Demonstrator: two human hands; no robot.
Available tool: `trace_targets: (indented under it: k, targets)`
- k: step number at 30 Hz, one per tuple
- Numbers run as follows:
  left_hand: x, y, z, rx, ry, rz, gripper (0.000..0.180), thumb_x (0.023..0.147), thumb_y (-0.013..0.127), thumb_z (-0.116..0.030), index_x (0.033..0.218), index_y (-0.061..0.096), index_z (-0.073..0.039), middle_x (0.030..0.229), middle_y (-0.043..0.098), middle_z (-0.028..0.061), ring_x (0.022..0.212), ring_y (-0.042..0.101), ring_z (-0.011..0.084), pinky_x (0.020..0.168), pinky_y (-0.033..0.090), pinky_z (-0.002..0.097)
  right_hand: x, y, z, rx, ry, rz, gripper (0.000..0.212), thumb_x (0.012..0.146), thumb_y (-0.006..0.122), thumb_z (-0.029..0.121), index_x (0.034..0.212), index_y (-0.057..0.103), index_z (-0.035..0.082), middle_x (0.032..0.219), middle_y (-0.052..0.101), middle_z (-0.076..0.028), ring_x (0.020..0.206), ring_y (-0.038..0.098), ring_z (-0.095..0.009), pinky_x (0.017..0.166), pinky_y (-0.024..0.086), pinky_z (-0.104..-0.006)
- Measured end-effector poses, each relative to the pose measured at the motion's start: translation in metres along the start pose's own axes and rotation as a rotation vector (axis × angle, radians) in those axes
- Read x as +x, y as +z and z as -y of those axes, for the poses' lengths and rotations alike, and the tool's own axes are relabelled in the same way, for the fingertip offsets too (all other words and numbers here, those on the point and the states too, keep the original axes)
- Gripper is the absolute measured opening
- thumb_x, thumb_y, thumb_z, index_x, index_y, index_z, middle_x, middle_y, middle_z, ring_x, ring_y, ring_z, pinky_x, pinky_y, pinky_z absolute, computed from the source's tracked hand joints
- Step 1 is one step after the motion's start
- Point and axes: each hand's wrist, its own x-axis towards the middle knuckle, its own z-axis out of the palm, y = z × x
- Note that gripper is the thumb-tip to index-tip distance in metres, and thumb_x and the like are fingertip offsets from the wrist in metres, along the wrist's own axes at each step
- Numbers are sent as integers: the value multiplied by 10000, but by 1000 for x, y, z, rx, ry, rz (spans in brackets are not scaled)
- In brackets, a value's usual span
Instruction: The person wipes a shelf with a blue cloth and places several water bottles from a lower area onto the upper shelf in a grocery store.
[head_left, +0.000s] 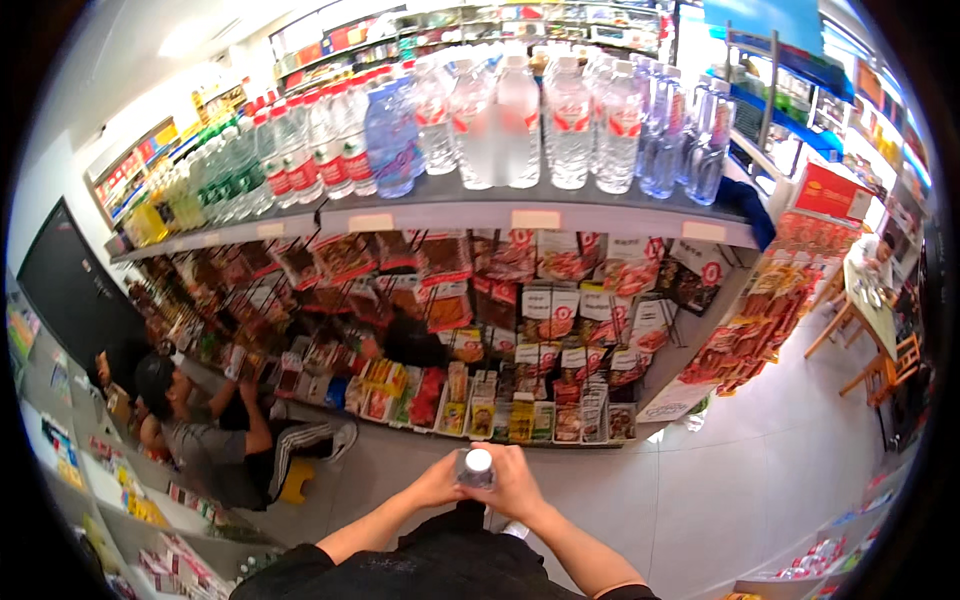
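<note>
Item, nearest: one small bottle (478,474), seen from above in front of the wearer's body, topped by a round white cap; the body appears clear to greyish, and any label is hidden by the grip. Hands: left hand (438,482) and right hand (512,484), both curled closed around the bottle from either side, the cap exposed between them. Beyond: pale tiled floor (600,492). To the left, one seated person (215,445) in a grey top and striped dark trousers. Ahead, low display: small packets (482,405) in yellow, red and white, print too small to read. Above these, hanging pouches (550,312), several with white panels, dark lettering and red round marks. At the right end, a rack of red packets (745,325) under a red header card (832,192). Upper shelf (620,216), grey, pale tags along its edge, writing illegible. On it, left to right: green-labelled bottles (240,172); red-capped bottles (300,150) with red-and-white labels; a blue bottle (392,140); white-capped clear bottles (570,120), labels red and white, a pale blur over the central pair; blue-tinted bottles (658,135). Farthest: stocked wall shelves (345,55).
</note>
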Motion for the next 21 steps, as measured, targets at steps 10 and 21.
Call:
trace_targets:
  k: [10,21]
  targets:
    - [-7,37,-23,-71,-146,106,754,739,827,-251,1332,440,9,1240,605,216,1192,584,315,977,473,404,-52,9,-15,26,377,-27,761,685,863,461,1254,553,62,1112,639,-155,1033,607,-368,882,494,-457]
    - [-1,26,3,-115,-131,181,771,708,857,-242,1336,460,-40,1228,624,197,1193,591,327,951,489,410,-62,28,-33,-4,557,258,794,735,810,500,1327,513,62,1239,620,-179,1163,579,-381,961,482,-462]
